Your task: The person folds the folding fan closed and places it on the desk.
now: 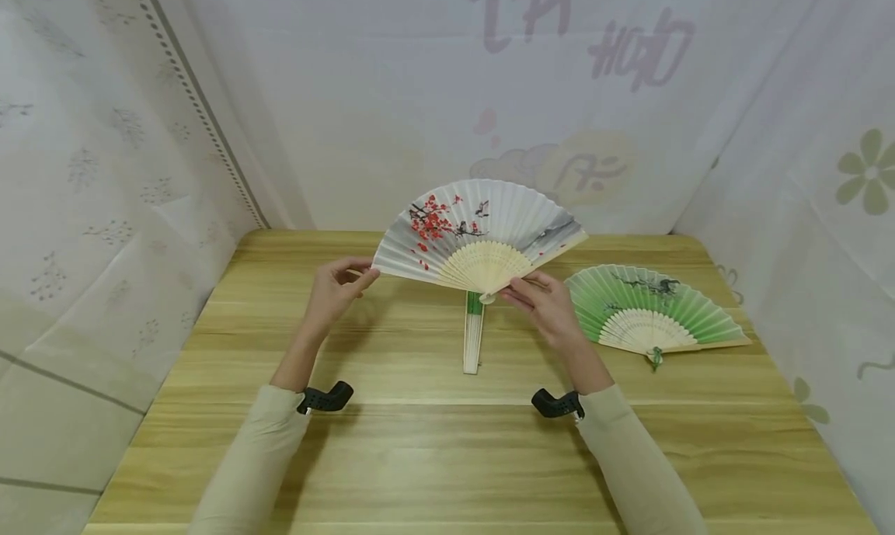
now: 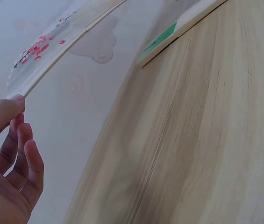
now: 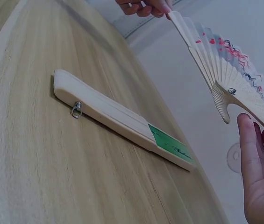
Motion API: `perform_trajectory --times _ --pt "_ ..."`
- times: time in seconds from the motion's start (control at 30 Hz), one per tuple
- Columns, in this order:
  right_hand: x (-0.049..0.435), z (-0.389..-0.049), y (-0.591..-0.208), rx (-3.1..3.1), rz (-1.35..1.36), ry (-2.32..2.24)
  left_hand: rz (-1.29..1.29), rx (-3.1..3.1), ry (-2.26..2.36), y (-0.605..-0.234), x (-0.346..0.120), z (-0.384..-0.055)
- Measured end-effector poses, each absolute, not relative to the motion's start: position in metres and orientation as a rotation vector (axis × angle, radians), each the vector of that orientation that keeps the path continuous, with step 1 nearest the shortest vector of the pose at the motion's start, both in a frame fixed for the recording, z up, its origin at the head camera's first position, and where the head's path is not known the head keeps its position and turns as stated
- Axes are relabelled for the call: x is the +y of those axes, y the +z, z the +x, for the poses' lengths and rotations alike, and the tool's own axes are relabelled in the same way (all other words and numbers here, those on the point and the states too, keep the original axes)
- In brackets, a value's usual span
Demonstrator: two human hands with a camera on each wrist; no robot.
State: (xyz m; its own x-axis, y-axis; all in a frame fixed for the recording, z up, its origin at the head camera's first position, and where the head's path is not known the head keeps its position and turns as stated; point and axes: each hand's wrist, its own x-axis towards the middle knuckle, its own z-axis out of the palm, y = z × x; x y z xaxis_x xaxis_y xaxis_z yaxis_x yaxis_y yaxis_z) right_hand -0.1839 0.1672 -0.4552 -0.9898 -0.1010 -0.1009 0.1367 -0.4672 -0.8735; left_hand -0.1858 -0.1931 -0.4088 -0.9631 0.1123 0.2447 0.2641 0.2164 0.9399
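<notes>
A spread folding fan (image 1: pixel 517 217), white and grey with red blossoms and birds, is held above the table between both hands. My left hand (image 1: pixel 336 290) pinches its left outer edge between thumb and fingers, as the left wrist view also shows. Near the pivot, my right hand (image 1: pixel 548 306) pinches the lower right guard stick with thumb and fingers. Below it a folded fan (image 1: pixel 472 341) with pale sticks and a green leaf lies on the table, partly hidden by the spread fan in the head view. A metal ring (image 3: pixel 77 110) shows at its pivot end.
An open green fan (image 1: pixel 664 298) with pale ribs and a green cord (image 1: pixel 655 358) lies at the right of the wooden table (image 1: pixel 419 465). Printed white cloth (image 1: pixel 336 108) hangs behind the table and on both sides.
</notes>
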Motion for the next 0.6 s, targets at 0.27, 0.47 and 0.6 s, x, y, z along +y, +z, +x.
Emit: perform_trajectory --times 0.27,0.47,0.6 --pt "0.172 -0.181 -0.456 1.57 0.074 -2.571 -0.36 -2.308 -1.902 -0.425 -0.195 -0.193" --pt "0.173 -0.181 -0.459 1.559 0.062 -2.595 -0.366 -2.31 -1.912 -0.422 -0.193 -0.19" --pt "0.173 -0.182 -0.461 1.553 0.041 -2.62 -0.334 -2.33 -1.895 -0.416 -0.192 -0.186"
